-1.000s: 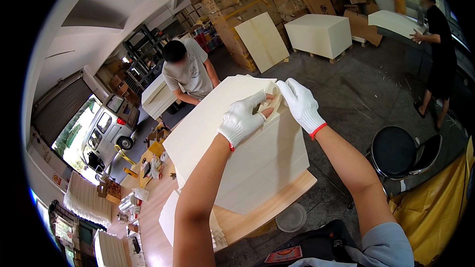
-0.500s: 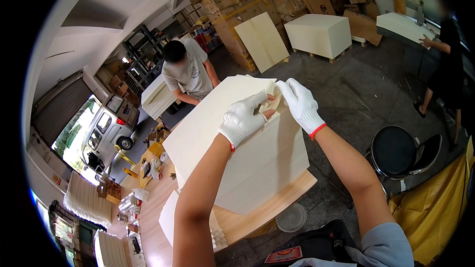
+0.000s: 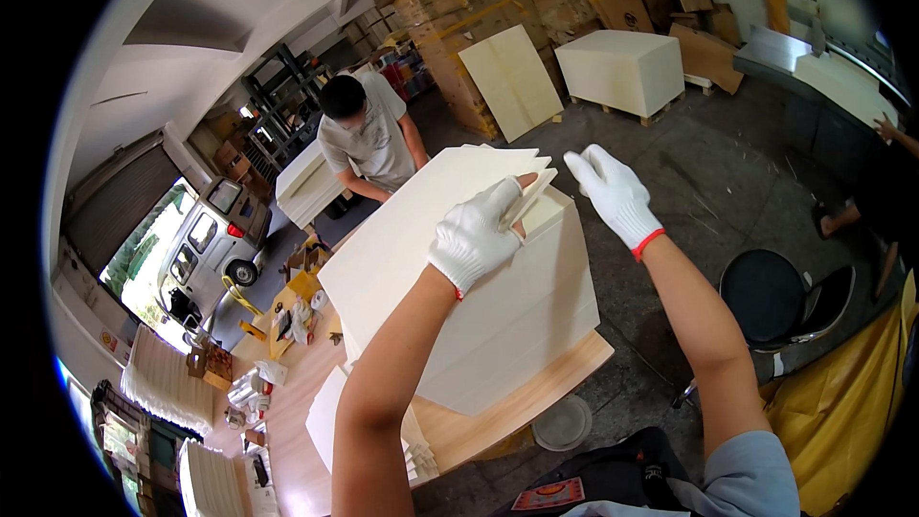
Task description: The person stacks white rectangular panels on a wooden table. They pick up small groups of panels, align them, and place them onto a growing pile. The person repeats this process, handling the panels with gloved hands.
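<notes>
A tall stack of off-white sheets (image 3: 498, 325) stands before me on a wood-toned tabletop (image 3: 522, 416). My left hand (image 3: 476, 235), in a white knit glove with bare fingertips showing, is closed around the lifted corners of several top sheets (image 3: 529, 199). Those corners fan apart in pointed layers between its thumb and fingers. To the right of the corner, apart from the stack, my right hand (image 3: 613, 193) hangs in the air over the floor. It wears a matching red-cuffed glove; its fingers are curled together and nothing shows in them.
Across the stack, a co-worker (image 3: 371, 134) bends over other sheets. Tools and small items (image 3: 302, 311) clutter the table's left side. A round black stool (image 3: 763, 297) stands at right, near another person (image 3: 876, 177). Behind are a wrapped sheet pile (image 3: 622, 67) and cartons (image 3: 498, 0).
My right hand has moved right, away from the sheet corner it was touching. The corners in my left hand now stand fanned apart. The person at far right has shifted toward the edge.
</notes>
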`<action>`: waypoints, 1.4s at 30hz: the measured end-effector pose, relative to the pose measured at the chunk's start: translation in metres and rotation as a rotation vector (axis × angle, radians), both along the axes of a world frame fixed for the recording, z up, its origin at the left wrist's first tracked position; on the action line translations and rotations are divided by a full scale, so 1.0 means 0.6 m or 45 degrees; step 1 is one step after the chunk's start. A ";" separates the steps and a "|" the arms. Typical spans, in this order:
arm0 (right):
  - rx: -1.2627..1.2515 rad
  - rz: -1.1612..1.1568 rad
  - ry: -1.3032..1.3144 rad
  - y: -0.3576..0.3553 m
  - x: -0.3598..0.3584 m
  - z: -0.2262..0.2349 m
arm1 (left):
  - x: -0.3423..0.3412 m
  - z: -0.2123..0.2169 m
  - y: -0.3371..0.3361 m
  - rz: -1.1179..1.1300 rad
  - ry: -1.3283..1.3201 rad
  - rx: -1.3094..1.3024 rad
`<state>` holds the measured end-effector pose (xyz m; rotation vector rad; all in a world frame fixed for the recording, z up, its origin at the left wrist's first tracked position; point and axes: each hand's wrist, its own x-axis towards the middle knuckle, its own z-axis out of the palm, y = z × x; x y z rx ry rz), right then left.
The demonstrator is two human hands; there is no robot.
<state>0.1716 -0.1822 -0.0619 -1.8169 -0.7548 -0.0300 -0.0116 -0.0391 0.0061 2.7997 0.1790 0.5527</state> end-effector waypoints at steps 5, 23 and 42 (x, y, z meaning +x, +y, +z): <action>-0.603 0.167 -0.435 -0.016 -0.026 0.019 | -0.002 0.011 -0.008 0.102 0.117 -0.095; 0.049 0.173 0.020 0.039 -0.027 0.004 | 0.016 -0.007 0.027 0.098 0.105 -0.327; 0.132 0.077 0.001 0.051 -0.030 -0.021 | 0.011 -0.006 0.004 0.071 0.052 -0.268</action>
